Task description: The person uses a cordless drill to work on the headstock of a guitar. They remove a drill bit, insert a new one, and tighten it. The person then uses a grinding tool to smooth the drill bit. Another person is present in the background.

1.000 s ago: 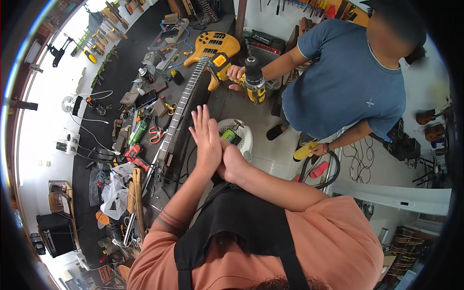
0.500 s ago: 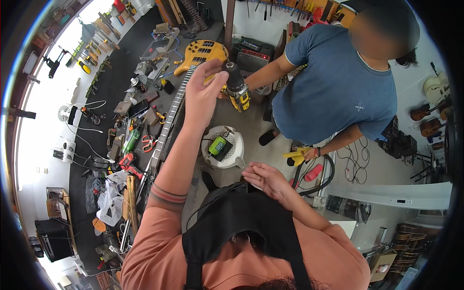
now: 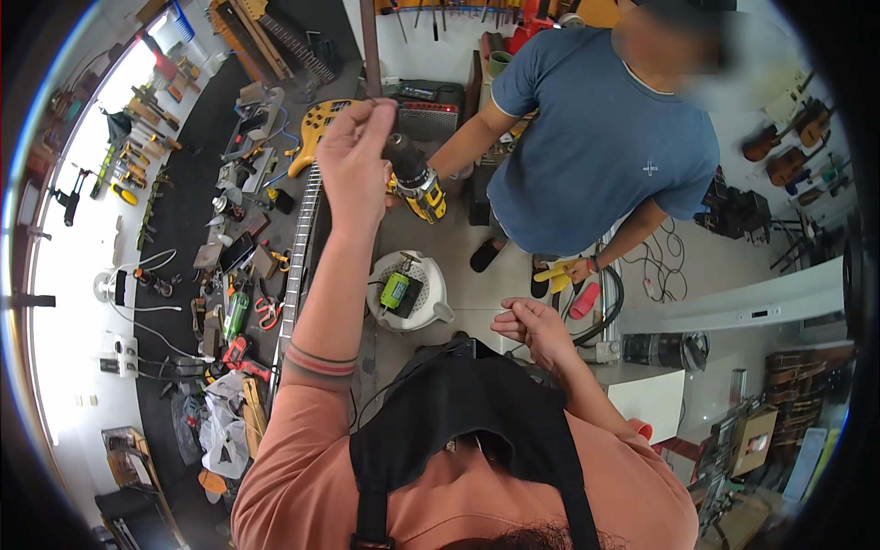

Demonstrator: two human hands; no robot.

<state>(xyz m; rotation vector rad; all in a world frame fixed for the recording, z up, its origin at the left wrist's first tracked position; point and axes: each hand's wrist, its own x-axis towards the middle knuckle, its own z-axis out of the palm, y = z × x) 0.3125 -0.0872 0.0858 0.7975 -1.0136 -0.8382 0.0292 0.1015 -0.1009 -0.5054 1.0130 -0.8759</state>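
My left hand [image 3: 356, 156] is raised in front of the drill, its thumb and fingertips pinched together. A thin dark piece shows at those fingertips, too small to name. Close beside the hand, a co-worker's hand holds a yellow and black cordless drill [image 3: 417, 181], chuck upward. My right hand [image 3: 539, 332] hovers before my black apron [image 3: 458, 394], fingers bent and pressed to the thumb; whatever they hold, if anything, is too small to make out. Left of my left hand, a yellow-bodied electric guitar [image 3: 319, 124] lies along the bench.
A white plastic stool [image 3: 435, 291] bears a green and black device [image 3: 396, 291]. The dark workbench [image 3: 174, 302] on the left is crowded with tools. The co-worker [image 3: 596, 137] stands opposite, holding something yellow [image 3: 554, 274] in the other hand. A black hose [image 3: 612, 316] curves on the right.
My left hand has gone from loosely spread to pinched fingertips. A thin bit seen in the drill's chuck before no longer shows there. The whole view has shifted; my right hand's fingers remain bent together.
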